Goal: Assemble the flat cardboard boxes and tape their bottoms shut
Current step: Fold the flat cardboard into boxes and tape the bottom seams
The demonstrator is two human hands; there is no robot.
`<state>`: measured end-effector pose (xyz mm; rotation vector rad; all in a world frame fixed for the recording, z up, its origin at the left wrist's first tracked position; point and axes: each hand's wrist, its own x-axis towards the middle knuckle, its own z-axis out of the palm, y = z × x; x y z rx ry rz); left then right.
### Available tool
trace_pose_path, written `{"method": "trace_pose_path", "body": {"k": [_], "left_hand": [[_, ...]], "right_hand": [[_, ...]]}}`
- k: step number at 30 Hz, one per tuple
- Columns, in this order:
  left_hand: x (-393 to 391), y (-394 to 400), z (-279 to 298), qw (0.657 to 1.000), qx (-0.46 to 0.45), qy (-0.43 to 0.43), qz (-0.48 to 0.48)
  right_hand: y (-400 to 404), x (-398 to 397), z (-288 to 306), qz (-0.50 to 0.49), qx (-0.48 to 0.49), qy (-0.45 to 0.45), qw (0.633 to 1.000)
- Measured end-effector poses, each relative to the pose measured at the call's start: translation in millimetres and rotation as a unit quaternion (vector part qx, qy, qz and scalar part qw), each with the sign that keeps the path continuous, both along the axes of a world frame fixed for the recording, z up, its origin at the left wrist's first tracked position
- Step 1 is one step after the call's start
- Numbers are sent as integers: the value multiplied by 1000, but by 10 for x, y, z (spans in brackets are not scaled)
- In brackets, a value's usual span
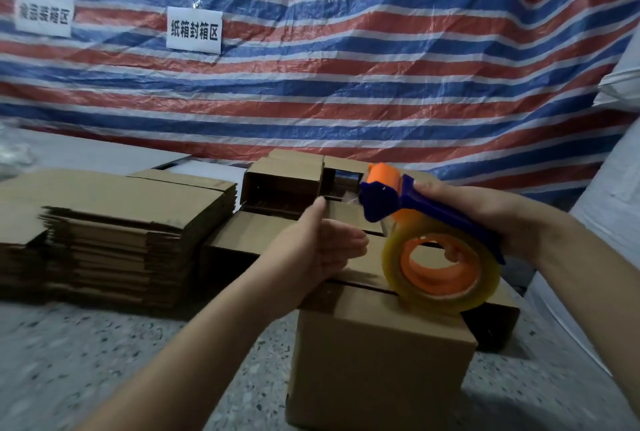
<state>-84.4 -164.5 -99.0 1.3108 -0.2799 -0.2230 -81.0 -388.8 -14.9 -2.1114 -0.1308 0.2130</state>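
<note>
Right hand [485, 212] fingers grip the tape dispenser [426, 240], its roll touching the box [374, 361] on the floor [104, 361]; left hand [322, 247] fingers spread flat on the box top.

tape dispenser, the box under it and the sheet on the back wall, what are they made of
Tape dispenser: looks like moulded plastic, blue and orange, smooth with a slight sheen. Box: brown cardboard, matte, with folded flaps on top. Back sheet: probably woven plastic tarpaulin, red, white and blue stripes, crinkled and faintly glossy.
</note>
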Motion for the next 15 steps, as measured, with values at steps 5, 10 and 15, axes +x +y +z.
{"method": "trace_pose_path", "body": {"k": [5, 10, 15], "left_hand": [[14, 33, 64, 999, -36, 34, 11], [5, 44, 95, 1000, 10, 4, 15], [-43, -37, 44, 997, 28, -18, 67]], "right_hand": [[77, 20, 46, 20, -44, 1, 999], [109, 37, 61, 21, -62, 3, 998], [113, 57, 74, 35, -72, 13, 997]]}}
